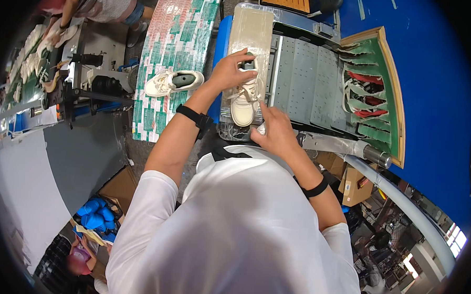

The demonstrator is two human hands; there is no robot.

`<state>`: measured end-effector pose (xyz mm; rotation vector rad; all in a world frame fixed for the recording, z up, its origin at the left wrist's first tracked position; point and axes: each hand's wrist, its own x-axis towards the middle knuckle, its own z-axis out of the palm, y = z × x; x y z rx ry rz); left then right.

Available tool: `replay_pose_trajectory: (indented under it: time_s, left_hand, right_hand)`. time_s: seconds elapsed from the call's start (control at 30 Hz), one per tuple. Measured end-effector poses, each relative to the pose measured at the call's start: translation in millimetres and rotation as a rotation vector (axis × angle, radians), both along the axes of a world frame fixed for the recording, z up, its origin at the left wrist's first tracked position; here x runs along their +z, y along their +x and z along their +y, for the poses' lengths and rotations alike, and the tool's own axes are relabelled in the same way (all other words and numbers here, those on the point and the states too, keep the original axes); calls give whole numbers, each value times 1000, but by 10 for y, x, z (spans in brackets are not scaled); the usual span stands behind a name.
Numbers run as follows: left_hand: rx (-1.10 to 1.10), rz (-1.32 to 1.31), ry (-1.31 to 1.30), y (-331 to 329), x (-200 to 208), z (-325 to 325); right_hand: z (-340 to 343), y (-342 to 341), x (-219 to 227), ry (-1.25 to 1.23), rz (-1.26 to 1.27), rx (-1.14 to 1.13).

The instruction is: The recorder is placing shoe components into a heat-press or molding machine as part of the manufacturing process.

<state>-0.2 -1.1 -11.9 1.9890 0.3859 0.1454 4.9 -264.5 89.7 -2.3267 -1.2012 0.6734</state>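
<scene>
A cream lace-up sneaker [243,109] lies on a beige board, its toe toward me. My left hand [232,71] is closed on its heel end, thumb and fingers at the shoe's opening. Beside the toe, on the right, my right hand [279,132] has its index finger along the shoe's side. A small whitish bit shows between that hand's thumb and fingers, too small to name. A second cream sneaker [167,83] with a dark green inside lies to the left, its toe pointing left.
The beige board [251,29] tops a narrow stand. On its left is a table [174,34] covered in green-and-white printed sheeting. Grey metal slats [306,82] and a wood-framed opening with green strips [382,101] are at right. People work at far left and lower left.
</scene>
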Motion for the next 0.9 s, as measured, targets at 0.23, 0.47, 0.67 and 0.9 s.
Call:
replay_pose_trajectory:
  time_s: [0.23, 0.47, 0.67, 0.9]
  left_hand:
    - [-65, 67, -29, 39, 27, 54]
    - [-33, 61, -37, 59, 31, -3]
    - [-59, 42, 25, 34, -7, 57]
    - [252, 9, -690, -363, 52, 115]
  right_hand:
    - [455, 116, -128, 178, -71, 85]
    - [644, 33, -302, 52, -161, 107]
    - [494, 122, -3, 90, 429, -87]
    - [-33, 279, -118, 220, 595, -500]
